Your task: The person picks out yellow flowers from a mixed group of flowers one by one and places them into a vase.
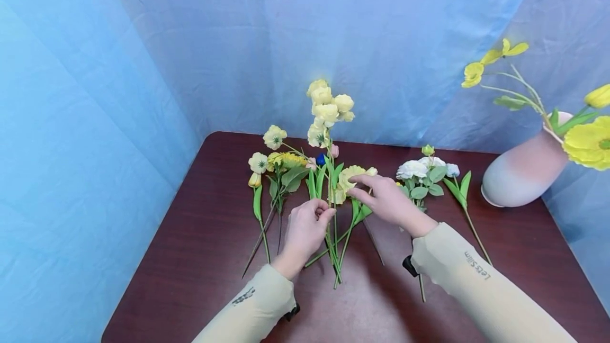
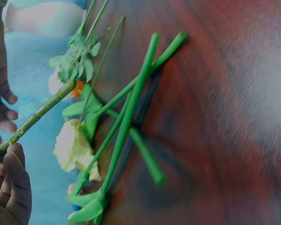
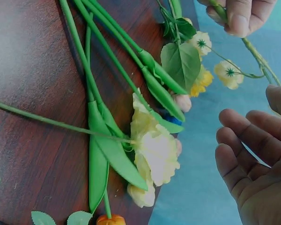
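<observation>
My left hand (image 1: 307, 226) pinches the stem (image 2: 42, 110) of a spray of pale yellow flowers (image 1: 326, 107) between thumb and fingertips, holding it upright above the table. In the left wrist view the stem's lower end points toward the table. My right hand (image 1: 388, 200) is beside the stem, fingers spread and loosely bent, with nothing in them. Below it on the table lies a large pale yellow bloom (image 3: 154, 152). Green-stemmed tulips with broad leaves (image 3: 98, 159) lie crossed around that bloom. A blue flower (image 1: 321, 159) shows partly behind the leaves.
At the right, a pink and white vase (image 1: 519, 173) holds yellow flowers (image 1: 588, 142). White flowers (image 1: 412, 169) with round leaves and a pale tulip (image 1: 452, 170) lie nearer the middle. Left of the hands are a yellow flower (image 1: 288, 160) and a yellow tulip (image 1: 254, 180) on the dark table (image 1: 190, 258).
</observation>
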A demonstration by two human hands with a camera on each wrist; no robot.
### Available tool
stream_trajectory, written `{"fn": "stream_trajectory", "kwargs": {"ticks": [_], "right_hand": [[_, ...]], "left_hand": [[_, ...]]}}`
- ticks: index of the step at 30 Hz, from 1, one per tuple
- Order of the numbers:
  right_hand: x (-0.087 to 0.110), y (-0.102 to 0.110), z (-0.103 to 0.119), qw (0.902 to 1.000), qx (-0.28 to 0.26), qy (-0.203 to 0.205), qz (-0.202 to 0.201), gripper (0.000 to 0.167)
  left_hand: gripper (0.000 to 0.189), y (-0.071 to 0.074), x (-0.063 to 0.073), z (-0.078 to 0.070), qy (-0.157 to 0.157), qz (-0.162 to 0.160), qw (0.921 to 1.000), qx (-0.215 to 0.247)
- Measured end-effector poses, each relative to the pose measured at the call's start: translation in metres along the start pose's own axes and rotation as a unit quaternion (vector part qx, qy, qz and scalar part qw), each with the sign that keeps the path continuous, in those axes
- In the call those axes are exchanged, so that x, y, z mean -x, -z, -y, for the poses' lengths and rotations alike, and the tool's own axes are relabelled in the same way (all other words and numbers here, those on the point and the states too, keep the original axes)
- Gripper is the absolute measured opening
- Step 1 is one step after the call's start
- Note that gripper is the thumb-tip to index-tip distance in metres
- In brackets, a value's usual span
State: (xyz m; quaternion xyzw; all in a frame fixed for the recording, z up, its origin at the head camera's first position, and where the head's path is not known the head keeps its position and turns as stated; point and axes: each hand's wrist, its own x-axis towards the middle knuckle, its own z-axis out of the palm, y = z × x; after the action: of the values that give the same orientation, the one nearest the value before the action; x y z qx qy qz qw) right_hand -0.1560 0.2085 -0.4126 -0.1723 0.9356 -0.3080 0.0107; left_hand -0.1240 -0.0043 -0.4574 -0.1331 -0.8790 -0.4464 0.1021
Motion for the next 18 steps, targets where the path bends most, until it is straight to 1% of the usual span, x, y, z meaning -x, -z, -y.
{"fn": "stream_trajectory", "kwargs": {"ticks": [2,5,8,10,11,12,14,15,18], "right_hand": [[0.001,0.0,-0.005,1.0,0.002,-0.002,0.003,0.037],[0.001,0.001,-0.012,0.9998,0.004,-0.017,0.009,0.037],[0.003,0.002,-0.021,0.9993,0.007,-0.034,0.011,0.036],[0.004,0.002,-0.028,0.9988,0.011,-0.047,0.013,0.037],[0.005,0.002,-0.031,0.9985,0.013,-0.051,0.013,0.037],[0.006,0.002,-0.035,0.9982,0.012,-0.056,0.018,0.037],[0.007,0.002,-0.04,0.9972,0.011,-0.067,0.031,0.039],[0.008,0.002,-0.043,0.9962,0.008,-0.076,0.04,0.039],[0.01,0.002,-0.049,0.9934,0.002,-0.096,0.064,0.041]], "left_hand": [[0.012,-0.007,0.001,-0.001,0.025,0.017,0.9995,0.005],[0.013,-0.019,0.002,-0.003,0.075,0.053,0.995,0.037],[0.014,-0.033,0.004,-0.003,0.122,0.087,0.9852,0.084],[0.014,-0.041,0.005,-0.003,0.142,0.105,0.9786,0.106],[0.013,-0.044,0.005,-0.003,0.146,0.116,0.9758,0.114],[0.012,-0.048,0.006,-0.003,0.148,0.128,0.9734,0.119],[0.012,-0.052,0.007,-0.002,0.135,0.168,0.969,0.121],[0.014,-0.053,0.008,-0.001,0.116,0.192,0.9685,0.108],[0.027,-0.052,0.011,0.003,0.037,0.259,0.9633,0.06]]}}
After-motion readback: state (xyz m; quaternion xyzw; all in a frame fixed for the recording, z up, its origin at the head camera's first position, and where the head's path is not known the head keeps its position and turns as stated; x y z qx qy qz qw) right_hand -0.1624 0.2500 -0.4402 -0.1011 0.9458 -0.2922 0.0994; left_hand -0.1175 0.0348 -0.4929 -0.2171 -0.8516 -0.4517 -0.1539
